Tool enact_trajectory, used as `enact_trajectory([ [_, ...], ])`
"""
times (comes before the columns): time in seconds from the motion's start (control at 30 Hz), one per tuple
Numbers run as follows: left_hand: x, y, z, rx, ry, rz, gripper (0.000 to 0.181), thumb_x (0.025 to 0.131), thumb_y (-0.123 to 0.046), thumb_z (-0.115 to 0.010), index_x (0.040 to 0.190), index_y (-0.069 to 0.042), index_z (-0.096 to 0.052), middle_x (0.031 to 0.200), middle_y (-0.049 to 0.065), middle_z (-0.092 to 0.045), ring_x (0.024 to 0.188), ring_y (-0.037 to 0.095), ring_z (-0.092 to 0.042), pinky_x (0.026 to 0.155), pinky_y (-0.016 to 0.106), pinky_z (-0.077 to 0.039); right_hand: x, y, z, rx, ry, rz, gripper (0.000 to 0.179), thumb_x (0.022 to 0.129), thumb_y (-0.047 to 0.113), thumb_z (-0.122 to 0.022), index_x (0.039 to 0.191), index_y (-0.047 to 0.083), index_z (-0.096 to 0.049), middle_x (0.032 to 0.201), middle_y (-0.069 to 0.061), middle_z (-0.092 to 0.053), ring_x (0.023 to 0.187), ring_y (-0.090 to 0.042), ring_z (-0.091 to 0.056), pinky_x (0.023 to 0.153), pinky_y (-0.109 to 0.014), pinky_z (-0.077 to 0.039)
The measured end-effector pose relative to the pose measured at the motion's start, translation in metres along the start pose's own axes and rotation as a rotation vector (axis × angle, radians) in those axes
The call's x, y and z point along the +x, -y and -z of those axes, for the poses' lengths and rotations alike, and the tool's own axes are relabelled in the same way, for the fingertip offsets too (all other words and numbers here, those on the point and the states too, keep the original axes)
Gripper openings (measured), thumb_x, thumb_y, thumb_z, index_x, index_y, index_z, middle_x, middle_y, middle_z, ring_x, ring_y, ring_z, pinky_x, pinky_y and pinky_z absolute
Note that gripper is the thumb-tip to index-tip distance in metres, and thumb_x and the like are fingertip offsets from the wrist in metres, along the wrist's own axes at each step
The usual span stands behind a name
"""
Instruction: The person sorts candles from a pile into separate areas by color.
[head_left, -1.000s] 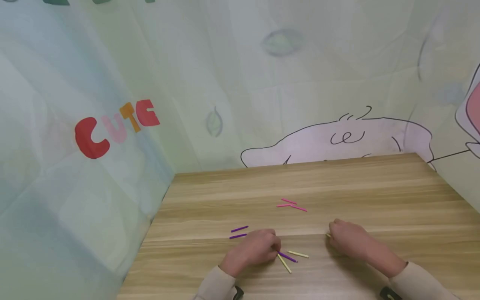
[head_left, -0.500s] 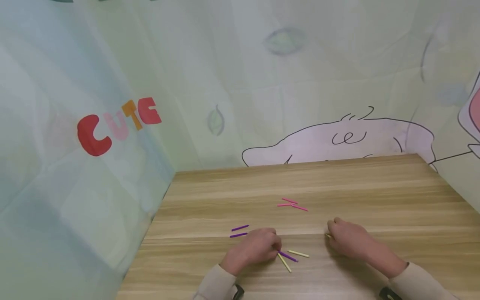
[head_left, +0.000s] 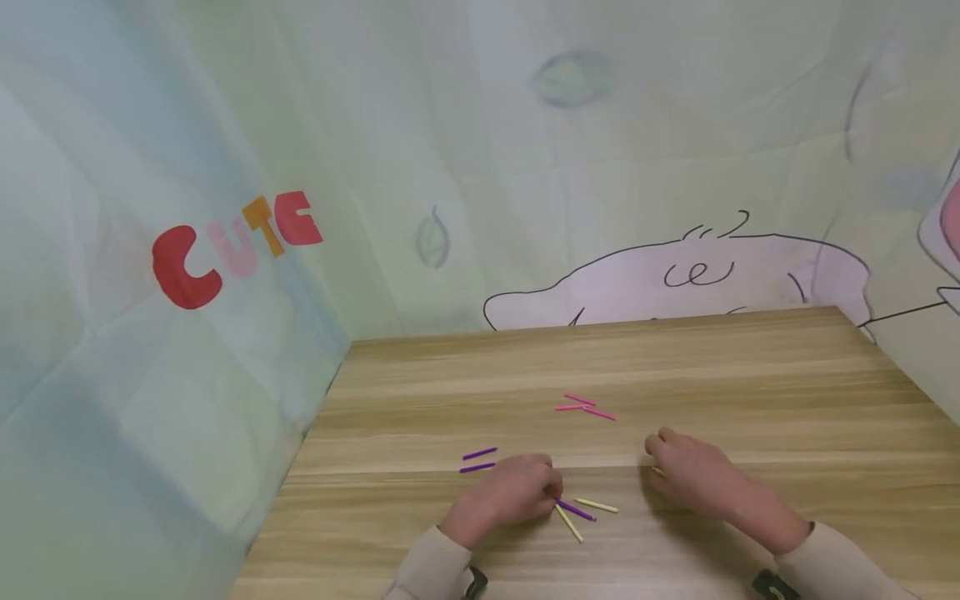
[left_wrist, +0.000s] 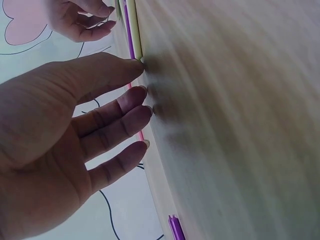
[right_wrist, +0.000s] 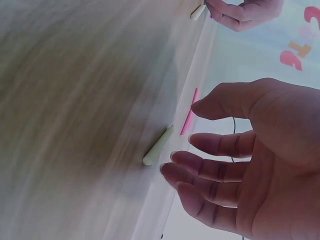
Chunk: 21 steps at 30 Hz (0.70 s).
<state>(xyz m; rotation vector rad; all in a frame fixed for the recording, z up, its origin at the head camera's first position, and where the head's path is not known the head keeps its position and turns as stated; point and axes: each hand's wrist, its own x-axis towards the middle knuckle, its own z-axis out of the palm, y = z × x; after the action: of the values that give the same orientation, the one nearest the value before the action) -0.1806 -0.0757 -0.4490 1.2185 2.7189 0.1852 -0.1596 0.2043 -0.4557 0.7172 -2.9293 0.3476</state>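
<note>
My left hand (head_left: 517,492) is low over the table, fingers loosely bent. In the left wrist view its thumb tip is right at the end of a yellow candle (left_wrist: 134,30), beside a purple candle (left_wrist: 128,30); thumb and fingers stand apart. A second thin yellow candle (head_left: 596,505) lies just right of these two. My right hand (head_left: 697,475) hovers close over another yellow candle (right_wrist: 158,146), which lies on the table. Its thumb and fingers are spread and relaxed, with nothing between them. In the head view that hand hides most of this candle.
Two purple candles (head_left: 480,453) lie left of the left hand. Three pink candles (head_left: 600,413) lie farther back on the wooden table (head_left: 420,375). A printed cloth (head_left: 450,167) hangs behind and to the left of the table.
My right hand has shifted slightly left and away from me, its fingertips lifting off from beside the yellow candle. The left hand and the other candles stay as they were.
</note>
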Motion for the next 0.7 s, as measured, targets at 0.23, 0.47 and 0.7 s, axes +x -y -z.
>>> enact_trajectory([
  [0.23,-0.001,0.001,-0.002,-0.007,0.000,-0.001,0.005,0.086,-0.016,-0.075,0.088,-0.020,-0.074,0.081,-0.012,-0.054,0.072,0.001,-0.049,0.068,0.015,-0.043,0.004,0.007,0.000,0.020,0.026,-0.006,0.018,0.082,0.012,-0.073,0.094,0.004,-0.063,0.084,-0.004,-0.057,0.063,-0.015,-0.055,0.053,-0.029,-0.050],
  [0.47,-0.001,0.000,-0.001,0.004,-0.006,-0.006,0.005,0.085,-0.016,-0.075,0.085,-0.021,-0.073,0.080,-0.013,-0.053,0.071,0.001,-0.049,0.066,0.015,-0.042,0.006,0.017,0.000,0.034,-0.012,0.076,0.016,0.079,0.008,-0.072,0.092,0.003,-0.065,0.083,-0.003,-0.057,0.069,-0.018,-0.058,0.057,-0.031,-0.053],
  [0.7,-0.001,-0.001,0.001,-0.006,-0.009,-0.005,0.005,0.085,-0.015,-0.075,0.086,-0.020,-0.074,0.080,-0.012,-0.054,0.072,0.001,-0.049,0.066,0.015,-0.042,0.006,0.030,-0.001,0.087,0.020,0.124,0.009,0.084,0.010,-0.071,0.085,0.007,-0.062,0.077,0.004,-0.048,0.064,-0.008,-0.046,0.053,-0.026,-0.046],
])
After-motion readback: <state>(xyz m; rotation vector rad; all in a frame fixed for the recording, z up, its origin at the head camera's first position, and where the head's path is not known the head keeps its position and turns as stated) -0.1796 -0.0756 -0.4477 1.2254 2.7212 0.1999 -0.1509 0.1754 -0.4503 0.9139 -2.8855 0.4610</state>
